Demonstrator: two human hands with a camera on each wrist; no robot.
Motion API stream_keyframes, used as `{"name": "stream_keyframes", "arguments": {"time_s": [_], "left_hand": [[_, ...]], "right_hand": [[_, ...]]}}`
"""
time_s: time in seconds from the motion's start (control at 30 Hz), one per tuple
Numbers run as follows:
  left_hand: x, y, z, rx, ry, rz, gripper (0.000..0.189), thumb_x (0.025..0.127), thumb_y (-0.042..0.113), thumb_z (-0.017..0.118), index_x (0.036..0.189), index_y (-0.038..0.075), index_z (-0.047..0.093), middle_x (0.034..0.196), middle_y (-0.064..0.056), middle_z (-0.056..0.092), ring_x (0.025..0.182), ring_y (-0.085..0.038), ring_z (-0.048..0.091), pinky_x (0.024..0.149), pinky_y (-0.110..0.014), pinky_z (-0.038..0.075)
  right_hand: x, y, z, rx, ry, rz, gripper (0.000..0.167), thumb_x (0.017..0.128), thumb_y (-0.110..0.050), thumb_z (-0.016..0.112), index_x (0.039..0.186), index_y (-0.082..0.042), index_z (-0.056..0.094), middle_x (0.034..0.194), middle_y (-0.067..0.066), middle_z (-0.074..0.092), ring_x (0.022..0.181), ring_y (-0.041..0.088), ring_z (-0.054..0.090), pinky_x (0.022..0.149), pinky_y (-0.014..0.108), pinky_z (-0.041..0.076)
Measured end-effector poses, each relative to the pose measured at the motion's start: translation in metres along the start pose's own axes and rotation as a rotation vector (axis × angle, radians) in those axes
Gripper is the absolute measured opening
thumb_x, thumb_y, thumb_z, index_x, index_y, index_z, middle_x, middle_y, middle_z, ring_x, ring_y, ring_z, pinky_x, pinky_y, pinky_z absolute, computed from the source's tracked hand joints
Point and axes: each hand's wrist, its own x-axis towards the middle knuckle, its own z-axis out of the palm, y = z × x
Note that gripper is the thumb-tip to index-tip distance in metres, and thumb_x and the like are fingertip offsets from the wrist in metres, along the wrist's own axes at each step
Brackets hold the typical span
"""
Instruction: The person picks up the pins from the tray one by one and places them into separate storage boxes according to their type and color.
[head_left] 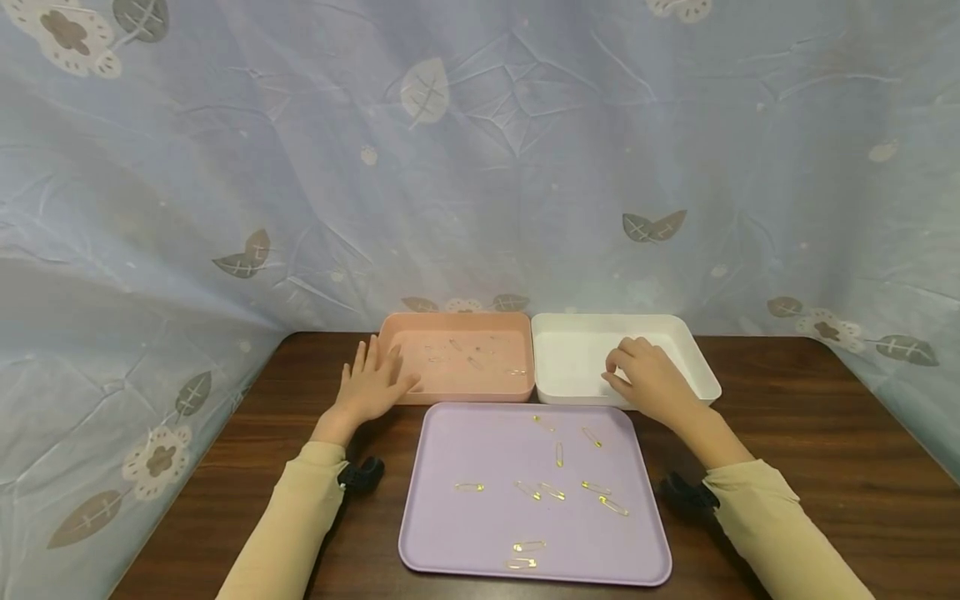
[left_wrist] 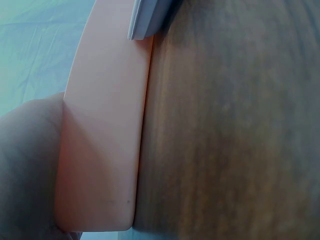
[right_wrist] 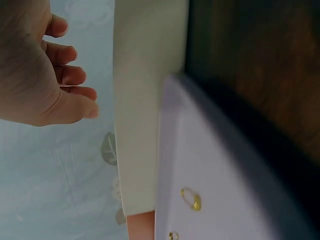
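Observation:
My left hand (head_left: pixel 369 390) lies with spread fingers at the left rim of a pink tray (head_left: pixel 457 393); in the left wrist view the tray's outer wall (left_wrist: pixel 102 150) stands beside the hand. Inside it are several silver-looking safety pins (head_left: pixel 476 363). Over a white tray (head_left: pixel 564 367) hovers my right hand (head_left: pixel 648 379), its fingers loosely bent. The right wrist view shows nothing between thumb and fingers (right_wrist: pixel 70 75). On the lilac tray (head_left: pixel 465 442) in front lie several gold safety pins (head_left: pixel 558 455), scattered from its far edge to its near edge.
The pink and white trays stand side by side at the back of a dark wooden table (head_left: pixel 780 400). Behind them hangs a pale blue patterned cloth (head_left: pixel 480 183). A black strap mount (head_left: pixel 362 475) sits on the left wrist, another (head_left: pixel 688 493) on the right.

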Motion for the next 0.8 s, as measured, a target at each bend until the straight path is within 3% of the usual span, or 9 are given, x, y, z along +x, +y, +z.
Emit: {"name": "stream_keyframes", "arguments": {"time_s": [0.47,0.63,0.8], "left_hand": [[-0.003,0.006,-0.007,-0.016,-0.051,-0.002,0.080,0.097,0.062,0.036,0.158,0.016,0.011,0.162,-0.024,-0.011,0.148,-0.046,-0.013,0.111,-0.073,0.001],[-0.004,0.006,-0.007,-0.034,-0.057,-0.002,0.078,0.098,0.058,0.039,0.158,0.016,0.010,0.161,-0.024,-0.012,0.148,-0.046,-0.014,0.111,-0.073,0.000],[-0.004,0.006,-0.006,-0.030,-0.048,0.001,0.080,0.097,0.059,0.039,0.158,0.016,0.010,0.162,-0.024,-0.010,0.148,-0.046,-0.012,0.111,-0.073,0.001]], "right_hand": [[-0.025,0.031,-0.001,-0.013,0.108,0.015,0.020,0.076,-0.013,0.080,0.087,-0.006,0.064,0.083,0.007,0.061,0.073,0.028,0.054,0.058,0.039,0.042],[-0.031,0.040,-0.006,-0.017,0.065,0.107,0.022,0.079,-0.018,0.078,0.092,-0.005,0.065,0.091,0.011,0.063,0.083,0.033,0.055,0.065,0.048,0.044],[-0.038,0.048,-0.008,0.009,-0.023,0.209,0.034,0.084,-0.027,0.075,0.105,-0.003,0.065,0.107,0.017,0.060,0.098,0.039,0.052,0.073,0.053,0.042]]}}
